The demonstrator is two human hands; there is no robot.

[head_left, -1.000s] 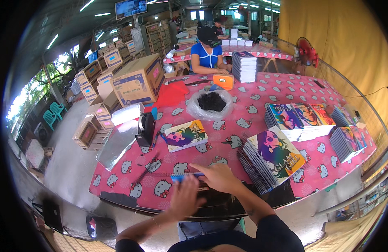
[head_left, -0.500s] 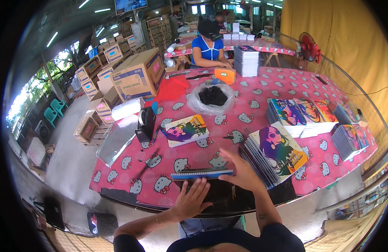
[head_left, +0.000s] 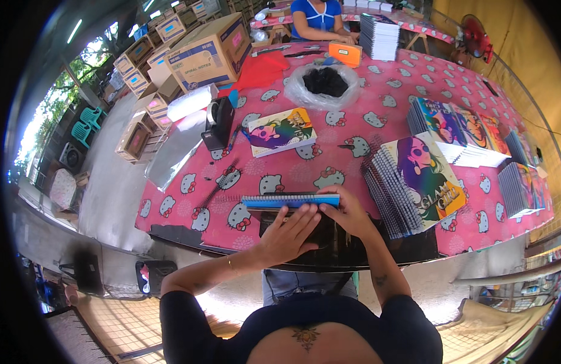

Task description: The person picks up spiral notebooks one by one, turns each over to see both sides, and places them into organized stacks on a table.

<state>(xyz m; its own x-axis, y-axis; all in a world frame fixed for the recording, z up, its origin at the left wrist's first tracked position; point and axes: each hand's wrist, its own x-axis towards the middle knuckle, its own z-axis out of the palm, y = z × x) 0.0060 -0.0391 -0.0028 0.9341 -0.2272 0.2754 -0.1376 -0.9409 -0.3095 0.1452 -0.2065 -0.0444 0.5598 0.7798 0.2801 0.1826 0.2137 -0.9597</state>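
A spiral notebook (head_left: 265,204) with a blue cover edge lies at the table's near edge, its coil side up. Part of its coil (head_left: 231,198) sticks out past the left end. My left hand (head_left: 286,234) rests with its fingers stretched out against the notebook's near side. At the right end, my right hand (head_left: 348,213) has closed on the notebook, thumb near and fingers on the far side. Loose dark coils (head_left: 217,189) lie to the left. Right of my hands is a stack of spiral notebooks (head_left: 421,176) with a colourful illustrated top cover.
Unbound illustrated books (head_left: 282,134) lie ahead, beside a black desk device (head_left: 217,124). A clear plastic bag (head_left: 292,91) holds black material. More notebook stacks (head_left: 456,136) stand right. Cartons (head_left: 210,51) rise at the left. A person (head_left: 317,21) sits across the table.
My right hand has come down from above and taken hold of the notebook's right end. My left hand stays on the notebook. The view has tilted downward.
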